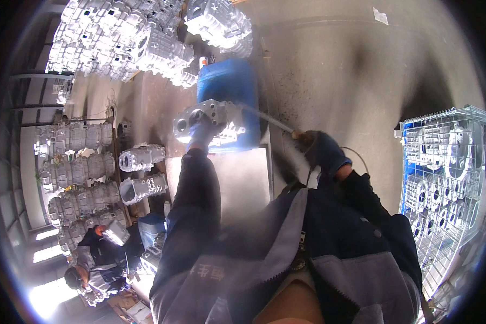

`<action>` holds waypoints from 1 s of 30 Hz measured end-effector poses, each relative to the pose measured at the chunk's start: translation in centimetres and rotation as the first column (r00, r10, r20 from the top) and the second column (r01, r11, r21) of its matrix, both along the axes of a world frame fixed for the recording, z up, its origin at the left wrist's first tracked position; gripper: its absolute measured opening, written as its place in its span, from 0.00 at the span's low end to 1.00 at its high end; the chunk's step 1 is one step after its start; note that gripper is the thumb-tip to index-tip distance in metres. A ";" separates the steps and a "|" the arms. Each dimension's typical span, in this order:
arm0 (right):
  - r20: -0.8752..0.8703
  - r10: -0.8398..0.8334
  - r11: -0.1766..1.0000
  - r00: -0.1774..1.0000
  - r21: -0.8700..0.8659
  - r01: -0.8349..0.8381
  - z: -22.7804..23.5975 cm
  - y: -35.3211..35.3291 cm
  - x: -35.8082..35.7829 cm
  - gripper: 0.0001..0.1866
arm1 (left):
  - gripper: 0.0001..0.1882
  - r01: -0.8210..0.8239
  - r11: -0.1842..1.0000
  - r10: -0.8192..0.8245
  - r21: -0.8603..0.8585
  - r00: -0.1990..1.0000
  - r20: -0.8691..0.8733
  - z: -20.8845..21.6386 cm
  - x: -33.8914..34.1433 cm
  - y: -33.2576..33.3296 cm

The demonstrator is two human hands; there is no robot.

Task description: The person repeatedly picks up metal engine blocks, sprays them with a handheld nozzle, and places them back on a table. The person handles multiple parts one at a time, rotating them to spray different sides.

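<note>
My left hand (201, 131), in a pale glove, grips the near side of a silver cast-metal housing (221, 116) with several round holes. The casting rests in front of a blue plastic drum (227, 78), over the far end of a pale work surface (247, 183). To the right, my right hand (326, 153), in a dark glove, is closed around the handle end of a long thin rod-shaped tool (272, 120). Its rod slants up and left, with the tip at the casting's right side; whether it touches cannot be made out.
Stacked castings (113, 40) stand at the far left, with rows of more housings (75, 137) on the left. At right stands a wire cage (443, 189) filled with castings. Another person (97, 259) handles a part at lower left. A thin hose (362, 156) curves beside my right hand.
</note>
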State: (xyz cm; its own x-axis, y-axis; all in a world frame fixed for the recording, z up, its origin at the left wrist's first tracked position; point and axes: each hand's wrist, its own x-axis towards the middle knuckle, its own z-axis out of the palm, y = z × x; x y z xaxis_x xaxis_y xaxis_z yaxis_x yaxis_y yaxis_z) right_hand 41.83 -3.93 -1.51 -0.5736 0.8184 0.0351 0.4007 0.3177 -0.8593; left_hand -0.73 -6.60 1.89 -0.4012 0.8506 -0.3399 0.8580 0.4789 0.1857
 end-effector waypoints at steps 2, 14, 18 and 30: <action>0.046 0.143 0.989 0.989 -0.054 -0.140 0.6 -0.3 0.3 0.15 | 0.56 -0.001 0.999 -0.002 -0.043 0.997 -0.082 0.8 0.7 0.3; 0.219 0.209 0.966 0.953 -0.198 -0.166 3.2 -0.6 0.4 0.16 | 0.55 0.006 1.000 -0.007 -0.012 0.999 -0.052 1.9 1.5 0.2; 0.104 0.079 0.954 0.991 -0.297 -0.045 2.5 0.5 0.8 0.14 | 0.54 0.053 0.998 -0.057 -0.032 0.989 -0.137 0.9 0.9 0.6; 0.115 0.117 0.991 0.986 -0.078 -0.109 3.6 1.6 -2.3 0.17 | 0.56 0.020 0.999 -0.020 -0.034 1.000 -0.001 1.1 0.5 0.5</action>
